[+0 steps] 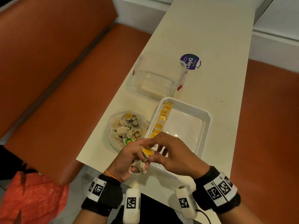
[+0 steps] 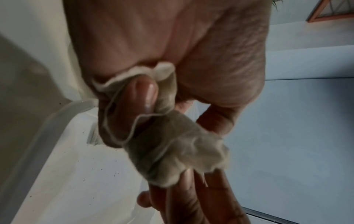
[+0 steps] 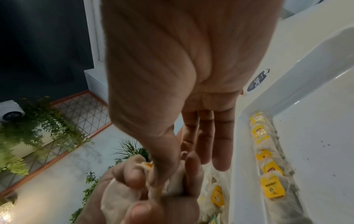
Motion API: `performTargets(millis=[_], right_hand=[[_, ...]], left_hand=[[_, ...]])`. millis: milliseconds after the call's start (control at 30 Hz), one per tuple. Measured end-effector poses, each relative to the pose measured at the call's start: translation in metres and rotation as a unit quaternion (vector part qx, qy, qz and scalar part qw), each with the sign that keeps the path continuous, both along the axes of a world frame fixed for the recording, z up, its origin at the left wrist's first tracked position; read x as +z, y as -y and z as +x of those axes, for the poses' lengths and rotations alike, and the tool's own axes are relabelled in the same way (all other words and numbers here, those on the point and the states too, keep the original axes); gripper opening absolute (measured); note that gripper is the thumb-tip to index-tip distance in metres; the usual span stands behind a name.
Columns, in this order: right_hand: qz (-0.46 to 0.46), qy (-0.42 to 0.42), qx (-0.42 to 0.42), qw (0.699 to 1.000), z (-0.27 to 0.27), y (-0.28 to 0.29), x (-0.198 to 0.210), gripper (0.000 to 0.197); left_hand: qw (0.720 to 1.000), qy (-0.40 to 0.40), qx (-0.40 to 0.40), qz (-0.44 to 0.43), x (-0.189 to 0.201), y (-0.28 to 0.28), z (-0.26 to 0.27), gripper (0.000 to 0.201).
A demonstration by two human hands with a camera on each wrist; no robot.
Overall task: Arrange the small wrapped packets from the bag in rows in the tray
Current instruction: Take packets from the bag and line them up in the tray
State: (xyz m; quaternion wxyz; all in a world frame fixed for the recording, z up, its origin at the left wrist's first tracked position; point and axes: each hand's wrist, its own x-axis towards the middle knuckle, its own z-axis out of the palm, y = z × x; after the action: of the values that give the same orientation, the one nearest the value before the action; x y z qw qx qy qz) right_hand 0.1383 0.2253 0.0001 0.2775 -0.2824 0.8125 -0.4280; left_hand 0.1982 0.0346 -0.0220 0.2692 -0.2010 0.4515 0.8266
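Note:
My left hand [image 1: 129, 160] holds a bunch of small tea-bag packets [image 1: 140, 166] over the near left corner of the white tray [image 1: 207, 121]. In the left wrist view its fingers [image 2: 145, 94] curl round a crumpled packet [image 2: 178, 151] and its string. My right hand [image 1: 157, 156] meets the left and pinches one yellow-tagged packet [image 1: 148, 151] from the bunch between thumb and forefinger; its other fingers [image 3: 220, 136] stay straight. A row of packets [image 1: 162, 118] with yellow tags lies along the tray's left wall, also seen as a row [image 3: 268, 168] in the right wrist view. The clear plastic bag [image 1: 124, 128] of packets sits left of the tray.
A clear plastic container [image 1: 155, 78] with red clips stands beyond the tray, by a round purple sticker [image 1: 191, 61]. The cream table [image 1: 202, 38] is narrow; orange benches [image 1: 48, 70] flank it. The tray floor right of the row is bare.

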Motion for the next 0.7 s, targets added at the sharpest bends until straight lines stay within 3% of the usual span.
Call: performTargets(millis=[167,300,533,700], right_hand=[[0.043,0.013,0.048,0.998,-0.007,-0.004,0.009,0.045],[0.033,0.042,0.016,0.998,-0.007,-0.002,0.010,0.042],[-0.003,0.085,-0.012,0.996,-0.008,-0.009,0.008,0.023],[-0.029,0.098,0.028,0.994,-0.011,-0.015,0.013,0.041]], left_hand=[[0.999,-0.007,-0.030,-0.036,-0.004,-0.003,0.000,0.050],[0.999,-0.005,-0.002,-0.041,-0.005,-0.006,0.003,0.041],[0.999,-0.006,0.024,-0.026,-0.007,-0.001,0.006,0.042],[0.999,-0.011,0.032,0.002,-0.009,0.001,0.006,0.053]])
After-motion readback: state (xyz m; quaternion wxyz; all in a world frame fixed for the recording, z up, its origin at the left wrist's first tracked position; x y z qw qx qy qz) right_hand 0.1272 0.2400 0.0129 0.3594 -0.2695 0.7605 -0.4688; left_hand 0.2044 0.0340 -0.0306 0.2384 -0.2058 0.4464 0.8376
